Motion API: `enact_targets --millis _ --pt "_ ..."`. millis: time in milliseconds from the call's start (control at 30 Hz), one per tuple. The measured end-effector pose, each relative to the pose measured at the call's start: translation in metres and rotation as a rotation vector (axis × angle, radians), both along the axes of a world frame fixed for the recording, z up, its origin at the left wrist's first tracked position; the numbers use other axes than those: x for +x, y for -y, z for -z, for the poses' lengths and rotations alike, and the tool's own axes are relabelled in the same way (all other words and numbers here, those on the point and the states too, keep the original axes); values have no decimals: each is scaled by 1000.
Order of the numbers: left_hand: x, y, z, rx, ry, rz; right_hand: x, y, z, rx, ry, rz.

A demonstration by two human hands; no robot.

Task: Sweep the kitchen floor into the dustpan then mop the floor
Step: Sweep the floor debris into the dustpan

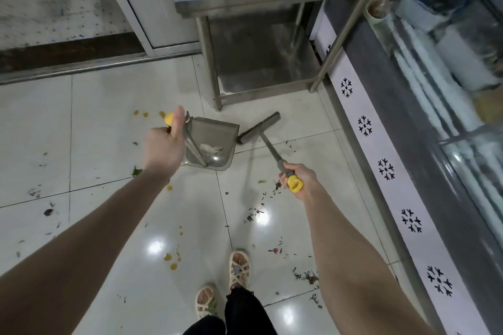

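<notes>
Head view: the sweeping step is judged to be in hand, with mopping not yet begun. The dustpan (217,134) is seen just above the frame's centre, apparently stood on the floor (95,130), with a little pale debris (211,148) lying inside it. The broom head (258,129) is set at its 3 o'clock side, just beside the pan's edge. Scattered litter (277,186) is left toward 5 o'clock and yellow spots (171,260) toward 7 o'clock, so short strokes drawn toward the pan are advised, its lip being kept flat on the tile so that nothing is pushed beneath. The left grip (163,147) is closed round the yellow-tipped dustpan handle (194,145), thumb pointing to 12 o'clock, the arm held nearly straight. The right grip (300,178) is wrapped round the broom handle (273,153) beside its yellow cap (295,184), the arm extended forward.
</notes>
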State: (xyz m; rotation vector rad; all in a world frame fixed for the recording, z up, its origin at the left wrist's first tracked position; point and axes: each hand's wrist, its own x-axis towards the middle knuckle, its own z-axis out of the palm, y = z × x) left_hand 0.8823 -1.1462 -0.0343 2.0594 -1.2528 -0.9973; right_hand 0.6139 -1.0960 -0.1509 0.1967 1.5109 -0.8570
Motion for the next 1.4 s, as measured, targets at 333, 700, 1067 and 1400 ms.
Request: enact_targets --millis 333,700,1067,1400 --pt "-4 25 26 -20 -3 -37 3 67 44 -2 74 -13" --pt "-9 7 36 13 -10 7 1 11 61 81 224 43" --pt "6 -64 20 24 -43 119 25 -149 27 204 134 106" --pt "24 -117 18 51 -77 97 51 -225 -23 18 100 267"
